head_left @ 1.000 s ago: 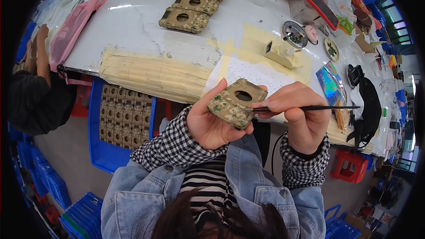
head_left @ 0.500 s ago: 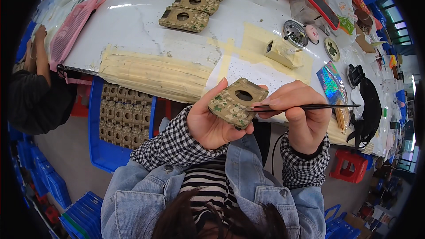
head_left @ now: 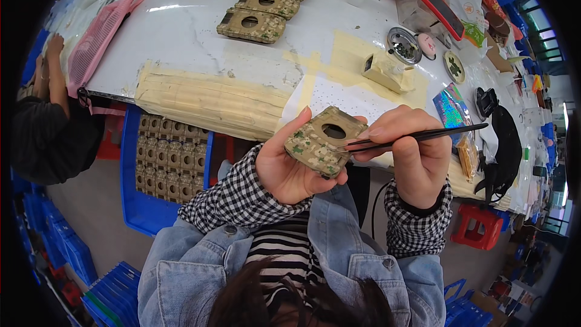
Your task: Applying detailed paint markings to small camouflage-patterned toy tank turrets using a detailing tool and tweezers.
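A small camouflage-patterned model tank hull (head_left: 317,150) with a round hole in its top rests in my left hand (head_left: 283,169), whose fingers and thumb grip its edges. My right hand (head_left: 414,160) pinches black tweezers (head_left: 423,135), and their tips touch or nearly touch the hull's surface beside the hole. Whether a small piece sits between the tips is too small to tell. Several similar hulls (head_left: 251,25) stand in a row at the far side of the white table (head_left: 181,30).
Below the table's left part, a blue crate (head_left: 138,211) holds many more hulls. A round metal dish (head_left: 404,46) with dark bits, a taped block (head_left: 387,72) and a red-cased phone (head_left: 431,5) lie to the right. At far left, a co-worker's arm (head_left: 57,79) shows.
The tweezers' rear end has swung upward as my right hand tilts slightly; their tips stay at the hull. My left hand and the hull have hardly moved.
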Action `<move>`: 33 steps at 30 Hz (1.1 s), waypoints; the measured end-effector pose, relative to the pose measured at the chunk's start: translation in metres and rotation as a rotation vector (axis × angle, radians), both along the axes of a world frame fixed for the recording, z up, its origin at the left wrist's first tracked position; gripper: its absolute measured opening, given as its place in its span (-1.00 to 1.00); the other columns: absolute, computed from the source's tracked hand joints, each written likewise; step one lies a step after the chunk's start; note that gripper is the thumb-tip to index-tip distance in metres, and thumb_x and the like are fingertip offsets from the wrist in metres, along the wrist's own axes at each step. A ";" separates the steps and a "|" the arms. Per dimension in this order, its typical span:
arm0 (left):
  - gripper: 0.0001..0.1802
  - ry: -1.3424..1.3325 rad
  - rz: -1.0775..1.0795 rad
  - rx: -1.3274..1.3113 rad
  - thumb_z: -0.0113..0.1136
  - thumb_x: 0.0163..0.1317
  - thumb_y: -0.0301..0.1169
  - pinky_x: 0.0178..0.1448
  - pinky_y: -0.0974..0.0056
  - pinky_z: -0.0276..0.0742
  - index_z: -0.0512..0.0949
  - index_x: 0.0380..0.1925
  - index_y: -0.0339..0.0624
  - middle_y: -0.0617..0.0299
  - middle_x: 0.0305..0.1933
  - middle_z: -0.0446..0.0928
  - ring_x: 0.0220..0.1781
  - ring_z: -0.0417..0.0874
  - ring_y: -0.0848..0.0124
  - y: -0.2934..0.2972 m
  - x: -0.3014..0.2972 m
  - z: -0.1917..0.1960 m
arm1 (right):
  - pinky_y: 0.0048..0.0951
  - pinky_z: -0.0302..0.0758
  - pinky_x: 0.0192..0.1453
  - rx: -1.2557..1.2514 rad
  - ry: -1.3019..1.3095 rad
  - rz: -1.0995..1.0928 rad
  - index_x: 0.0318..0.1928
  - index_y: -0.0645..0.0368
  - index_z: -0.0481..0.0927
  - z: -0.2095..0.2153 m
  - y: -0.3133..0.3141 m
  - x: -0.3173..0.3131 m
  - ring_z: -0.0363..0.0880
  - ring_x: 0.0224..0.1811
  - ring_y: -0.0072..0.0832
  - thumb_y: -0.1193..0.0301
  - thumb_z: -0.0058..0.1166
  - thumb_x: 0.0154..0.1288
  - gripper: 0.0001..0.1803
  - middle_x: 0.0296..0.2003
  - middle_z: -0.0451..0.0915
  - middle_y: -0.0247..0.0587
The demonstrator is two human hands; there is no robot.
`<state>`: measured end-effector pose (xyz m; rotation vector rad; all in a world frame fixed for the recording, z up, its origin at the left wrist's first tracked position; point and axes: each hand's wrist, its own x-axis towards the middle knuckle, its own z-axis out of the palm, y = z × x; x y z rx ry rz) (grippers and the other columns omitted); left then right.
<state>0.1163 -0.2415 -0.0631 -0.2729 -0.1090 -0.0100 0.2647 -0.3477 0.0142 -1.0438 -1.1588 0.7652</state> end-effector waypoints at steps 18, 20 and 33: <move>-0.30 -0.124 -0.012 -0.101 -0.48 0.41 0.00 -0.01 0.04 0.63 -0.13 0.34 -0.32 -0.24 0.16 0.30 -0.05 0.55 -0.15 -0.002 0.003 0.000 | -0.51 0.60 -0.20 -0.020 0.037 0.001 -0.24 0.44 0.51 -0.002 0.000 -0.001 0.61 -0.28 -0.42 0.45 -0.08 0.36 -0.77 -0.30 0.55 -0.05; -0.30 -0.131 -0.012 -0.093 -0.48 0.41 0.01 -0.01 0.04 0.64 -0.13 0.34 -0.31 -0.24 0.15 0.31 -0.05 0.55 -0.14 -0.002 0.003 -0.002 | -0.51 0.60 -0.20 -0.018 0.029 0.001 -0.24 0.43 0.51 -0.002 0.000 -0.001 0.61 -0.28 -0.42 0.45 -0.08 0.36 -0.77 -0.30 0.55 -0.04; -0.27 0.061 -0.021 0.028 -0.53 0.37 0.13 -0.33 0.20 0.67 0.23 0.19 -0.29 -0.15 0.01 0.40 -0.24 0.50 0.02 0.000 0.001 0.005 | -0.51 0.60 -0.21 -0.014 0.038 0.002 -0.24 0.43 0.50 -0.003 0.000 -0.001 0.61 -0.30 -0.42 0.43 -0.10 0.38 -0.75 -0.31 0.56 -0.04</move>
